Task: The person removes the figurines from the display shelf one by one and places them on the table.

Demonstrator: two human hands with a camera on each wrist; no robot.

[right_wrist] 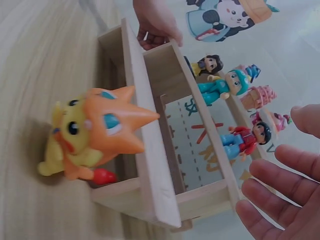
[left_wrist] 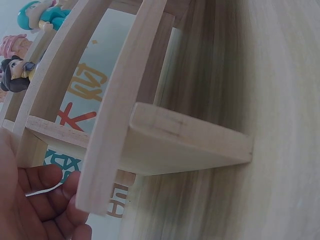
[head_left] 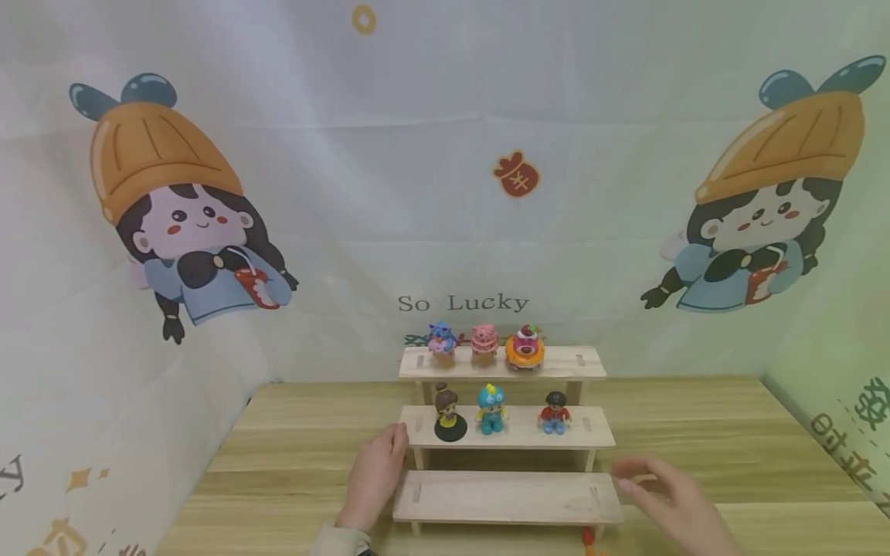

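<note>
A three-tier light wooden stand (head_left: pixel 511 498) has toy figures on its two upper tiers. My left hand (head_left: pixel 378 471) is at the left end of the middle tier, touching it. Its fingers (left_wrist: pixel 45 200) curl loosely below that end; the thumb is hidden. Beside the right end of the lowest tier is my right hand (head_left: pixel 670 498), with nothing in it and fingers (right_wrist: pixel 280 190) spread apart. A yellow toy figure with a spiky orange hood (right_wrist: pixel 95 132) stands on the table in front of the stand. Only its orange-red tip (head_left: pixel 589 537) shows in the head view.
The middle tier bears a brown-haired doll (head_left: pixel 449 413), a teal-hooded figure (head_left: pixel 491 409) and a red-jacketed figure (head_left: pixel 555 413). On top stand a blue figure (head_left: pixel 442 341), a pink figure (head_left: pixel 484 341) and a bear in an orange ring (head_left: pixel 524 349). A printed cloth (head_left: pixel 334 232) hangs behind.
</note>
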